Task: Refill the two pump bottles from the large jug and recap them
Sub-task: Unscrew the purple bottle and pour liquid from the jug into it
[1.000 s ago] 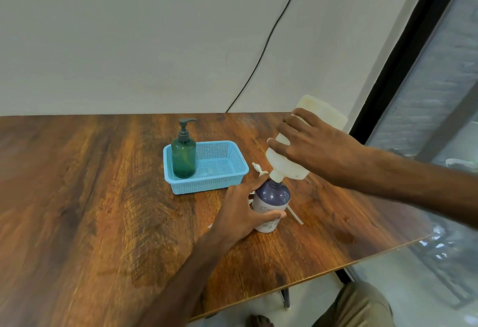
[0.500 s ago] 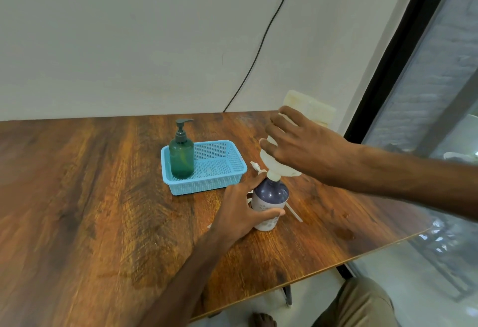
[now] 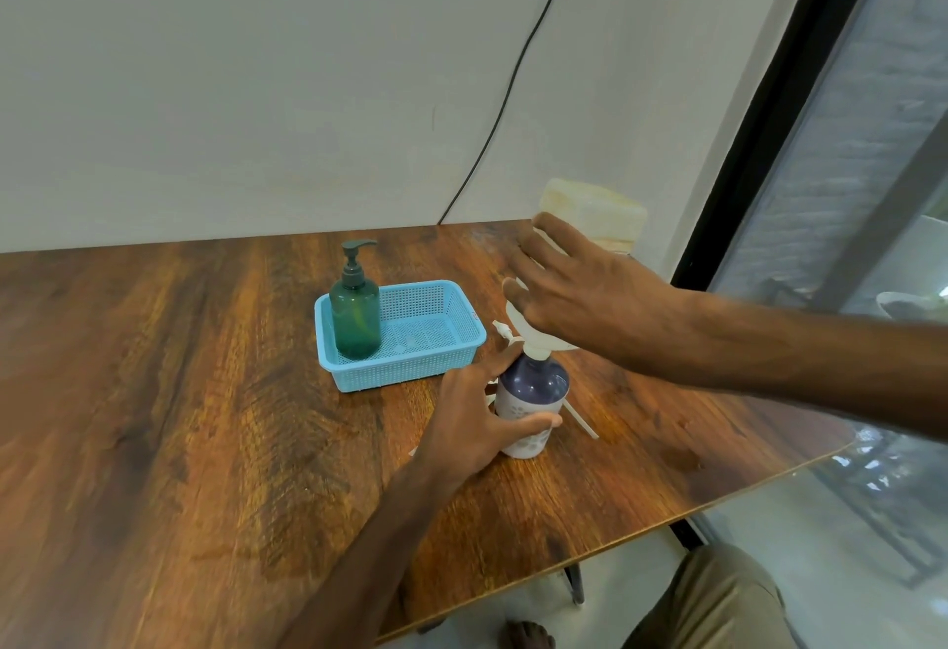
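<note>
At the left of the table (image 3: 179,392), the green pump bottle (image 3: 355,312) stands capped in the blue basket (image 3: 400,374). Further right, the left hand (image 3: 472,422) grips the purple bottle (image 3: 533,386); the right hand (image 3: 579,299) holds the large jug (image 3: 595,212) tipped, spout at its mouth. A drifting spout or overfilling could spill.

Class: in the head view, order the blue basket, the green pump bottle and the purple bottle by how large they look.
1. Blue basket, clearly largest.
2 and 3. Green pump bottle and purple bottle look about alike; the purple one stands nearer and the left hand partly covers it, so unranked.
</note>
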